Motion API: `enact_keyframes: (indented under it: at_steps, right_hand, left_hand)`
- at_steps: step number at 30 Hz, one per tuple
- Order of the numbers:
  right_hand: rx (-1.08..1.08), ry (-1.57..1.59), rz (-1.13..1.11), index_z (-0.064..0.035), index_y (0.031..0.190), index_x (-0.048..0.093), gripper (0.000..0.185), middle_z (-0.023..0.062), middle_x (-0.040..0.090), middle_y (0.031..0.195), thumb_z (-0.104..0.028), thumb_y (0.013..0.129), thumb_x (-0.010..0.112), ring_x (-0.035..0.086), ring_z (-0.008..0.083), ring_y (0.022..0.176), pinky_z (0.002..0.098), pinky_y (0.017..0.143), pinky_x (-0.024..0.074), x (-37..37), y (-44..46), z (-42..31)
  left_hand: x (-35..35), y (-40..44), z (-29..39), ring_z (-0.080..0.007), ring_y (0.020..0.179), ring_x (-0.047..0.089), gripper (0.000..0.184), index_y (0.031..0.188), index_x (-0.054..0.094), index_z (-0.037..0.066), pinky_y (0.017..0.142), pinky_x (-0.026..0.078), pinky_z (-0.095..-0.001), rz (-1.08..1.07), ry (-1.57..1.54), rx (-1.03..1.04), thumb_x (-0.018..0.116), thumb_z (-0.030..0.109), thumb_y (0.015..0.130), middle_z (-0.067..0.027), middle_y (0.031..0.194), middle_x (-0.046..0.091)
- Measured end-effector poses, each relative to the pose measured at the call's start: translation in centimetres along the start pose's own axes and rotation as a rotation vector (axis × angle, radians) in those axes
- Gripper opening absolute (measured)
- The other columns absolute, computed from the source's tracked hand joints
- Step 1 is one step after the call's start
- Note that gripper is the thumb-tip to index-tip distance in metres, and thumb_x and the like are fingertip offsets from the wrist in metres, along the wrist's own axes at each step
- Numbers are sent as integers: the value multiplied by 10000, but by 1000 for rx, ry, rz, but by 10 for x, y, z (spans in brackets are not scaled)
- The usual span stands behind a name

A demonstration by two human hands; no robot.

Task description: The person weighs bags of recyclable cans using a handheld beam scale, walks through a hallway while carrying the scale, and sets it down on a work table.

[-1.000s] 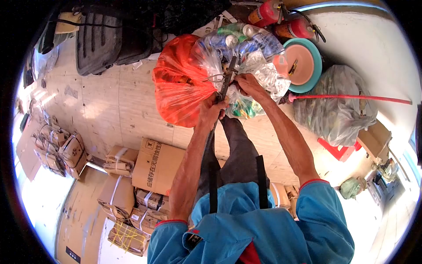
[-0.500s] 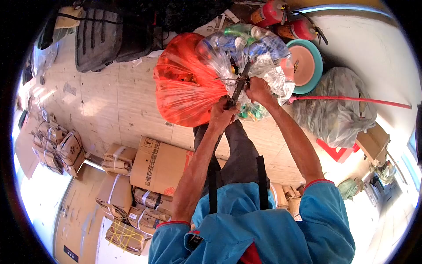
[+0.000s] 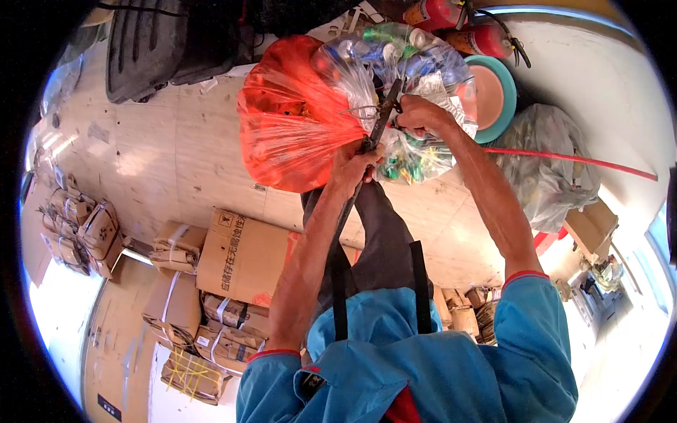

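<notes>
A long dark rod, thick at its upper end and tapering below, looks like a steelyard scale (image 3: 381, 121). My left hand (image 3: 354, 166) is closed around its middle. Close to the thick end, my right hand (image 3: 425, 116) is a fist, apparently gripping a small dark loop on the rod; the fingers partly hide it. A wire hook (image 3: 360, 109) sticks out beside the rod at the gathered plastic. Just beyond my hands are a red translucent plastic bag (image 3: 285, 134), filled out, and a clear plastic bag (image 3: 416, 63) of cans and bottles.
Fire extinguishers (image 3: 482, 41) and a teal basin (image 3: 509, 99) stand at upper right. A red pole (image 3: 578, 158) crosses a grey plastic sack (image 3: 546, 187). Flattened cardboard bundles (image 3: 176, 303) and a large carton (image 3: 243, 257) lie at left. A black bin (image 3: 144, 53) is at upper left.
The view has shifted slightly, so the bags and cartons sit a little higher and further left. Both hands keep their hold near the rod, my right fist slightly higher.
</notes>
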State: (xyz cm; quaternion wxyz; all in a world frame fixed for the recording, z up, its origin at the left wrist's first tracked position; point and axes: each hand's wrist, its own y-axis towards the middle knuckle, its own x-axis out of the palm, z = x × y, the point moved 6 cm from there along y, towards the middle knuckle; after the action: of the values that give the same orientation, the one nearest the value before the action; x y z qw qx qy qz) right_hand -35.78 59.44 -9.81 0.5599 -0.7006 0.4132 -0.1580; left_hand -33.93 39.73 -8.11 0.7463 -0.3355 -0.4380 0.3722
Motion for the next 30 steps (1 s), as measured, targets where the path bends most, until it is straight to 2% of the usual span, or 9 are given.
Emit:
enact_keyframes:
  at_steps: [3, 6, 12, 15, 18, 21, 22, 24, 30]
  right_hand:
    - [104, -60, -12, 70, 659, 566, 200, 185, 601, 613, -93, 775, 565, 603, 268, 502, 426, 440, 431, -1, 9, 6]
    - [31, -67, -11, 82, 687, 563, 206, 179, 604, 632, -93, 797, 566, 619, 275, 521, 428, 461, 463, 1, 21, 8]
    - [32, -322, 112, 77, 799, 608, 189, 194, 646, 679, -111, 783, 600, 649, 306, 557, 415, 523, 535, -2, 22, -9]
    - [14, -422, 102, 56, 834, 637, 197, 202, 663, 718, -135, 785, 620, 668, 326, 620, 447, 584, 547, 7, 45, -1]
    - [70, -318, 122, 43, 840, 646, 216, 202, 671, 764, -165, 780, 656, 681, 338, 716, 470, 642, 548, -5, 9, -28]
    - [11, -331, 587, 42, 838, 650, 270, 223, 670, 816, -212, 758, 693, 678, 362, 799, 479, 679, 541, 5, -5, -10]
    - [114, -300, 597, 33, 836, 658, 296, 247, 663, 858, -242, 738, 709, 666, 393, 835, 494, 726, 526, 17, 13, 17]
    - [154, -118, 618, 28, 861, 669, 345, 264, 659, 870, -290, 734, 709, 657, 416, 850, 499, 749, 511, 18, 0, 20]
    - [54, 103, 563, 25, 880, 680, 451, 235, 675, 870, -386, 701, 724, 653, 406, 871, 472, 748, 506, 26, -18, 20]
  left_hand:
    - [1, 4, 0, -93, 475, 493, 208, 938, 642, -8, 417, 372, -233, -51, 24, 35, 708, 168, 849, -90, 743, 640]
    - [3, 8, -3, -96, 472, 495, 219, 940, 643, -10, 409, 371, -235, -46, -29, 12, 711, 176, 847, -93, 747, 644]
    - [4, 11, -6, -106, 460, 493, 200, 931, 641, -11, 397, 360, -241, 5, -68, -72, 706, 156, 841, -101, 751, 651]
    - [0, 8, -7, -106, 464, 490, 189, 926, 642, -9, 397, 356, -242, 2, -126, -103, 703, 148, 840, -102, 748, 650]
    - [2, 11, -8, -103, 478, 487, 175, 925, 644, -5, 400, 354, -245, -25, -169, -86, 697, 138, 839, -103, 746, 649]
    - [9, 15, -5, -101, 490, 483, 171, 923, 647, 0, 405, 350, -242, 13, -117, -91, 694, 141, 838, -103, 745, 647]
    - [12, 15, -2, -100, 494, 483, 172, 921, 648, 4, 407, 350, -240, -2, -129, -74, 695, 147, 838, -99, 744, 647]
    - [12, 14, 1, -98, 502, 483, 173, 918, 652, 13, 412, 350, -235, -22, -147, -45, 697, 160, 840, -91, 743, 645]
    - [9, 13, 7, -89, 520, 481, 189, 918, 645, 34, 425, 353, -226, 9, -92, -60, 711, 192, 838, -82, 765, 643]
